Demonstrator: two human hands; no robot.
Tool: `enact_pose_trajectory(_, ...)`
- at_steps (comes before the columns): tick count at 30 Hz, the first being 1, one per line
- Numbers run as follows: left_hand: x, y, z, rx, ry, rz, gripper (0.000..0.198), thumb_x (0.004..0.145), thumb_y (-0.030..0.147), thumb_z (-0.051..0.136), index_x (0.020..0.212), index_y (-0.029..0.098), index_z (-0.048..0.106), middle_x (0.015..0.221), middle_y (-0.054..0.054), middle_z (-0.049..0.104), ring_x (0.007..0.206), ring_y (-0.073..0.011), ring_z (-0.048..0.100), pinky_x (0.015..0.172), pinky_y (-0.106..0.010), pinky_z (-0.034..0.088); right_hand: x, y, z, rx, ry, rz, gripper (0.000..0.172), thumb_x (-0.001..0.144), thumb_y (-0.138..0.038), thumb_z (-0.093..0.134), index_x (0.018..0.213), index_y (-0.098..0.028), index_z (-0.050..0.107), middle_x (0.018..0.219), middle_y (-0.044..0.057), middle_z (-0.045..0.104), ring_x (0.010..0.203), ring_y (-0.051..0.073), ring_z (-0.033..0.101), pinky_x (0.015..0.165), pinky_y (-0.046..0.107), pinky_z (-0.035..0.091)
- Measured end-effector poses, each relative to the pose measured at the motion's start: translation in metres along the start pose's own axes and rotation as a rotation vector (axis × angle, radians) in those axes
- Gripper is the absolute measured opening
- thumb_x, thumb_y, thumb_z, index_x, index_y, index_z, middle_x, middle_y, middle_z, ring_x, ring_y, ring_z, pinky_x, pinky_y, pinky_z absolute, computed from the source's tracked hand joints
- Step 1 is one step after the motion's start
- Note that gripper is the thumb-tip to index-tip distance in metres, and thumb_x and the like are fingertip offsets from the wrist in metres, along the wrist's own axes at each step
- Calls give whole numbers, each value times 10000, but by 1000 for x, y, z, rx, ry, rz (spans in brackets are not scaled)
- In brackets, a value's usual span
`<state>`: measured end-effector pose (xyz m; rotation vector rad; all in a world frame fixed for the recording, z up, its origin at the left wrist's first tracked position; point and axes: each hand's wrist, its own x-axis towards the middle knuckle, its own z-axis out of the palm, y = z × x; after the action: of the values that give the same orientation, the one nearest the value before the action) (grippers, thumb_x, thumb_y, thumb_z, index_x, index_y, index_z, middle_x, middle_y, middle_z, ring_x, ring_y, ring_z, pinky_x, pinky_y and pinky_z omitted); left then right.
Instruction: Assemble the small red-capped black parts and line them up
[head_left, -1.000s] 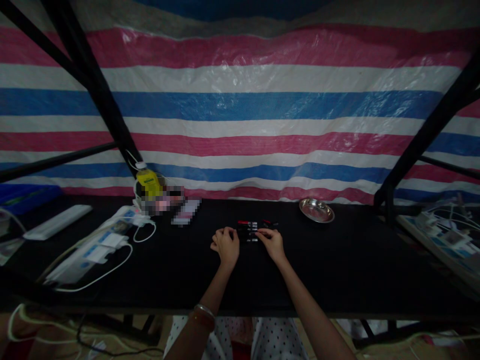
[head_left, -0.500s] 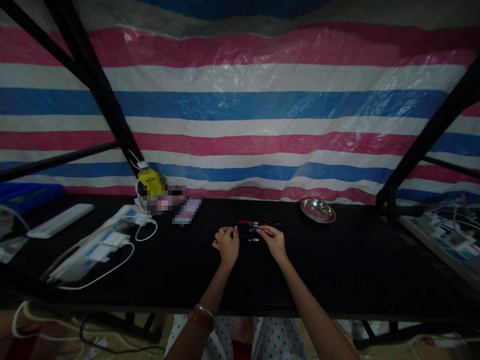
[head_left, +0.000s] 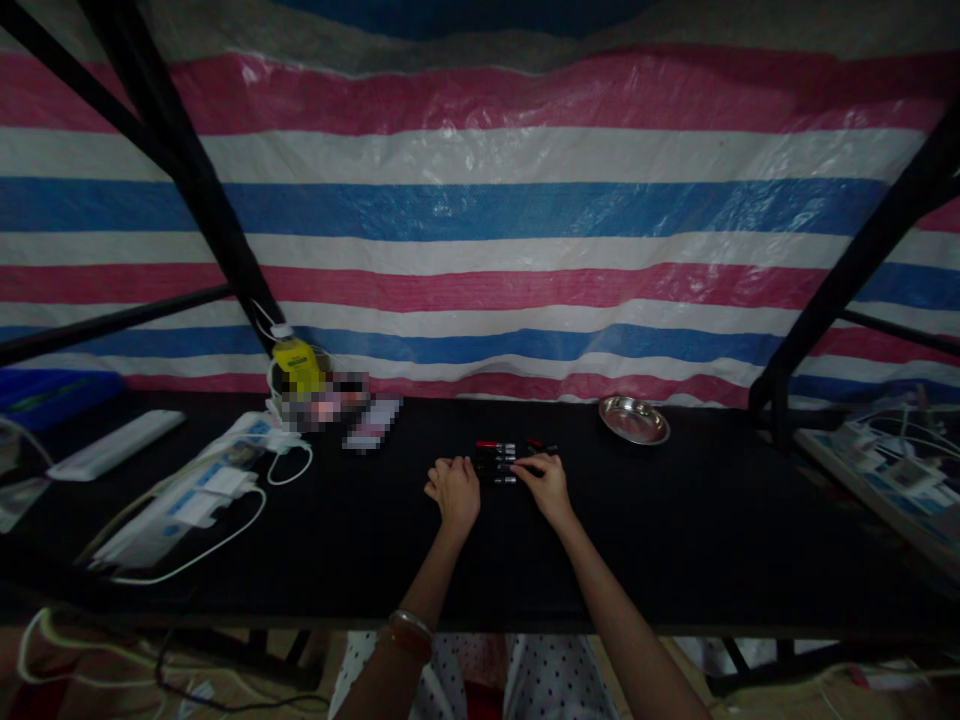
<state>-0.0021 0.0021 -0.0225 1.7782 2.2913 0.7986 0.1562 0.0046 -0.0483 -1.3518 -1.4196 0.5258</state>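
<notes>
Several markers lie in a short row between my two hands. A red marker (head_left: 491, 445) is the farthest of them. Closest to me is a black marker (head_left: 501, 480) with a silvery band. My right hand (head_left: 547, 487) pinches the right end of another black marker (head_left: 495, 467) in the middle of the row. My left hand (head_left: 454, 493), its fingers curled in, has its thumb side at that marker's left end; its fingertips are partly hidden. Beyond the right fingers lie small red and black pieces (head_left: 541, 446), which look like marker caps.
A shiny metal dish (head_left: 634, 420) stands at the back right of the black table (head_left: 675, 540). On the left are white power strips (head_left: 180, 495) with cords, a yellow bottle (head_left: 298, 365) and a blurred flat item (head_left: 373, 423). Dark metal posts (head_left: 195, 200) frame both sides before striped sheeting.
Both hands have shifted slightly toward me along the row. More of the markers' silvery parts shows between them, and the red marker is uncovered. The view has moved a little.
</notes>
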Motion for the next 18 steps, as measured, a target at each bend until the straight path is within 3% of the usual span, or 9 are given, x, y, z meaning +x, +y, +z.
enact_pose_trajectory(6, 1, 0, -1, 68, -30, 12, 357, 897, 303, 309, 909, 169, 640, 992, -124, 531, 964, -268, 462, 786, -402, 340, 0, 2, 1, -102, 25, -7, 156, 663, -428, 691, 724, -292, 739, 711, 45, 558, 796, 224, 490, 752, 343, 412)
enact_pose_trajectory(18, -2, 3, -5, 157, -40, 33, 341, 877, 286, 330, 904, 154, 643, 945, -136, 533, 955, -284, 474, 754, -395, 348, 0, 7, 3, -155, 9, -5, 147, 636, -389, 702, 738, -291, 741, 667, 29, 563, 742, 206, 507, 732, 326, 407)
